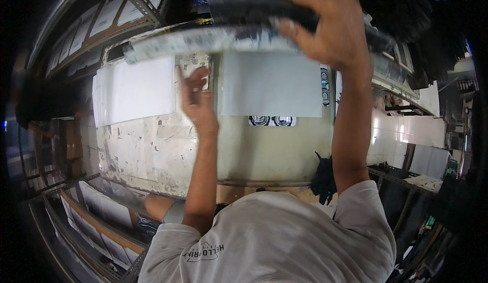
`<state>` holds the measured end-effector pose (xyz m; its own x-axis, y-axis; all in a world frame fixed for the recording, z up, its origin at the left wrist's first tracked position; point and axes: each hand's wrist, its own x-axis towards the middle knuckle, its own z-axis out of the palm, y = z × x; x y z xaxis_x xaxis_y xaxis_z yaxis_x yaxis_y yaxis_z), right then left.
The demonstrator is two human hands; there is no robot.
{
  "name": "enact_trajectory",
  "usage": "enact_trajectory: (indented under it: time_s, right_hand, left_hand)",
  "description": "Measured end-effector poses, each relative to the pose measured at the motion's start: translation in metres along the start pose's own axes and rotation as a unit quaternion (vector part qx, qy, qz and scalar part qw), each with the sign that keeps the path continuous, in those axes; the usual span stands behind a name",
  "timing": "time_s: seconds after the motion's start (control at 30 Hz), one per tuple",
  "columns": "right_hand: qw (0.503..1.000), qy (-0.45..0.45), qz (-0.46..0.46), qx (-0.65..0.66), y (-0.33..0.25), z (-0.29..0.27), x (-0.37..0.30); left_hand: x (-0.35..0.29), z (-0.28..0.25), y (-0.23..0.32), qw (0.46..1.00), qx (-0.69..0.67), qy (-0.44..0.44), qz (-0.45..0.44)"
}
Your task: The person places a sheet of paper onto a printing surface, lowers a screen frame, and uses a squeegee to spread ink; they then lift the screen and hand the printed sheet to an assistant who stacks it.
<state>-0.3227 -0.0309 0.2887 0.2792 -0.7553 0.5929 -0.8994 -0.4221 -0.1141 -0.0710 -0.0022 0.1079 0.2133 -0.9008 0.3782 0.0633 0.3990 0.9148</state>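
My right hand [328, 31] is closed around the end of a long dark bar [254, 9] at the top of the view, thumb on its near side; motion blurs the bar. Just in front of it runs a raised pale frame edge [203, 40] smeared with dark stains. Under that edge lies a white sheet [272, 84] on the pale glassy board [274, 151]. A strip with round black printed emblems [272, 121] shows past the sheet's near edge. Between this sheet and a white paper stack [134, 92] on the left, my left hand [196, 90] hovers with fingers apart, holding nothing.
The worktable [137, 151] has chipped, stained paint. Metal shelving with white sheets [107, 206] stands at the near left, and more shelving [109, 13] at the far left. A dark cloth [323, 177] hangs by the board's near right corner.
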Motion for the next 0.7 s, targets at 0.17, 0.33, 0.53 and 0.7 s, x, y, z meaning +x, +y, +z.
enact_trajectory:
  time_s: [0.17, 0.33, 0.53, 0.7]
  right_hand:
    - [0.998, -0.011, 0.054, 0.023, -0.054, 0.017, -0.092]
    - [0.975, -0.085, 0.158, 0.134, -0.069, 0.058, -0.143]
    - [0.953, -0.253, 0.137, 0.091, -0.064, 0.13, -0.198]
    - [0.949, -0.25, 0.168, 0.089, -0.055, 0.159, -0.204]
  left_hand:
    - [0.003, -0.063, 0.036, 0.987, -0.054, 0.117, -0.096]
    - [-0.082, -0.141, -0.04, 0.981, 0.038, 0.028, -0.191]
    - [-0.12, -0.16, -0.089, 0.964, 0.259, -0.002, -0.069]
    - [-0.121, -0.158, -0.08, 0.931, 0.358, -0.028, -0.067]
